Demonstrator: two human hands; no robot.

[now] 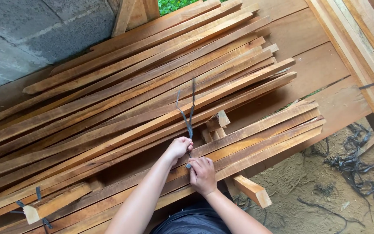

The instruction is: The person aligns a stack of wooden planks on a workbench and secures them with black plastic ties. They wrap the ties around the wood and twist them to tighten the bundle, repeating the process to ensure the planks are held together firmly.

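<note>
at the far left, a grey concrete wall (31, 30) rises behind the wooden platform (321, 65), and a big loose pile of long timber slats (122, 95) slants across it from the lower left edge toward the upper right corner. near the lower left corner a short block (53, 203) shows black strap ends beside it.

toward the middle, the smaller bundle of slats (260, 138) lies along the near edge of the platform, just in front of the big pile and resting on a cross block (252, 190). a dark plastic strap (190, 110) goes around this bundle, and its two tails stand up above the big pile.

the left hand (179, 147) is a closed fist around the strap just under the tails, knuckles on the slats. the right hand (202, 173) is just beside it, touching or nearly so, fingers curled narrow and pinching a small dark piece where the strap meets the bundle; whether that is a buckle or a knot i cannot tell.

judging from this, tightening goes best if the left hand pulls the tails straight up and away while the right hand keeps its pinch low and flat against the wood. the slats ought to sit square before the last pull, as a skewed one would likely loosen the strap.

to the right, sandy ground (325, 195) holds a tangle of cut strap scraps (356, 167), and more strapped timber (369, 47) runs along the right edge.
</note>
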